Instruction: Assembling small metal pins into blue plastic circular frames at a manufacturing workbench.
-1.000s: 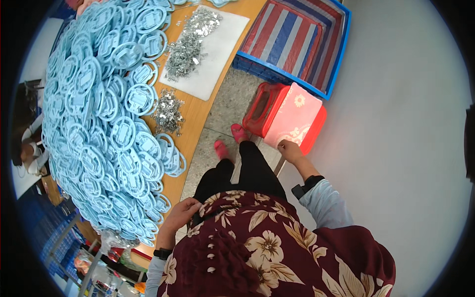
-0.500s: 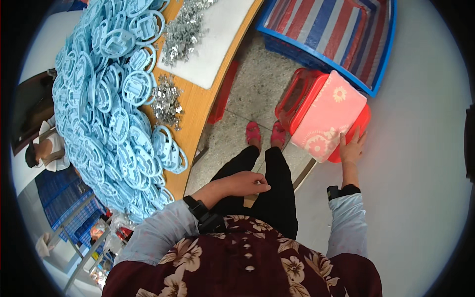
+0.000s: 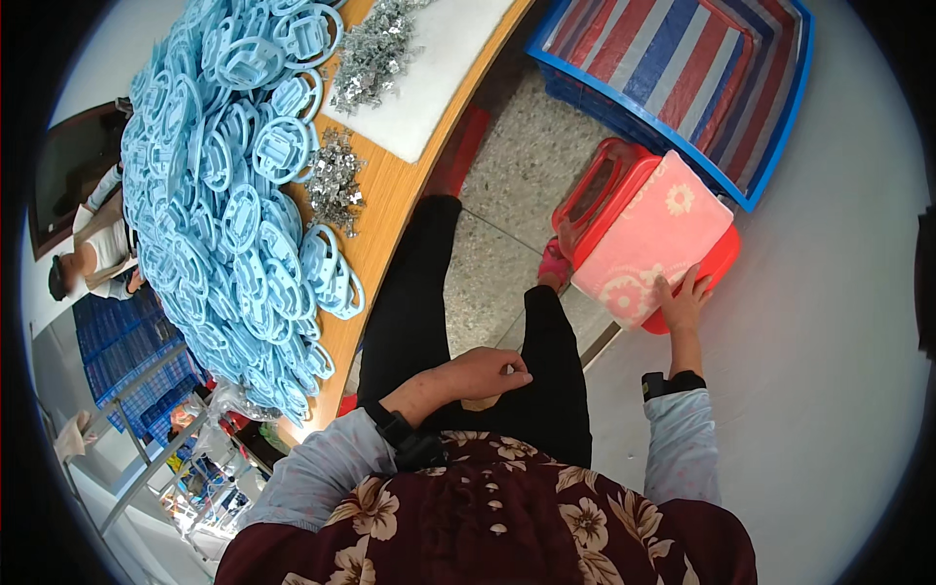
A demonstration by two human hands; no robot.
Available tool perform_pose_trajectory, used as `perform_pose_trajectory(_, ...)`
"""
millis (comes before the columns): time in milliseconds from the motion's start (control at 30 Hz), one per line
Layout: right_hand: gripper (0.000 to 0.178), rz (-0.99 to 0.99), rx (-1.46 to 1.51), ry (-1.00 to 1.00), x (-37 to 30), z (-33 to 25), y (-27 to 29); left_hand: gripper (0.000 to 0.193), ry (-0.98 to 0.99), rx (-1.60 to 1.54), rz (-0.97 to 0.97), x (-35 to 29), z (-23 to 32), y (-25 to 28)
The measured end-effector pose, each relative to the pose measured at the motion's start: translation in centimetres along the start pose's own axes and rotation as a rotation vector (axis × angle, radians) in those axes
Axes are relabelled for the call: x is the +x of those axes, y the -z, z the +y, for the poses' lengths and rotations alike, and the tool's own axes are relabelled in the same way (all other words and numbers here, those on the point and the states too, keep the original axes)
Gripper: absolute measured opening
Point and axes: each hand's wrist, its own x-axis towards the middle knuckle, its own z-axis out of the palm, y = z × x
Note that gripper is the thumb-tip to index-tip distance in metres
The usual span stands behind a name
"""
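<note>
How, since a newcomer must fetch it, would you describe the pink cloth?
Find the big blue crate at the upper right. Below it is a red plastic seat, and across that lies the pink cloth, by the right hand. Its pale flowers set it apart from the crate's striped lining.

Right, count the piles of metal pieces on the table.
2: a larger pile on the white board, a smaller pile on the wooden tabletop; more may be hidden or out of frame.
</note>
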Motion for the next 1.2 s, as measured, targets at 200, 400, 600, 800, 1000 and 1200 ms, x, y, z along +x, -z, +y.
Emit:
perform_pose_trajectory(200, 0.101, 0.012, -0.012, 0.018, 0.0, 0.2, -0.8, 0.037, -0.005, 0.080, 0.063, -0.8, 0.5, -0.2)
perform_pose_trajectory(400, 0.102, 0.069, -0.045, 0.012, 0.0, 0.6, -1.9, 0.036, -0.019, 0.058, 0.089, -1.5, 0.4, 0.0)
perform_pose_trajectory(600, 0.091, 0.177, -0.038, -0.073, -1.9, -4.1, 2.3, 0.037, -0.037, -0.008, 0.087, -1.2, 0.0, 0.0)
perform_pose_trajectory(800, 0.080, 0.368, -0.053, 0.270, 2.6, -10.6, 5.6, 0.037, -0.069, 0.011, 0.142, -0.9, -3.9, -0.7)
perform_pose_trajectory(1000, 0.089, 0.214, -0.001, 0.112, 7.9, -15.8, 8.5, 0.035, 0.024, -0.111, 0.095, -1.7, -9.4, -1.5)
perform_pose_trajectory(1200, 0.096, 0.079, -0.108, 0.107, 10.6, -14.7, 6.8, 0.037, 0.093, -0.185, 0.046, -3.2, -12.0, -0.3)
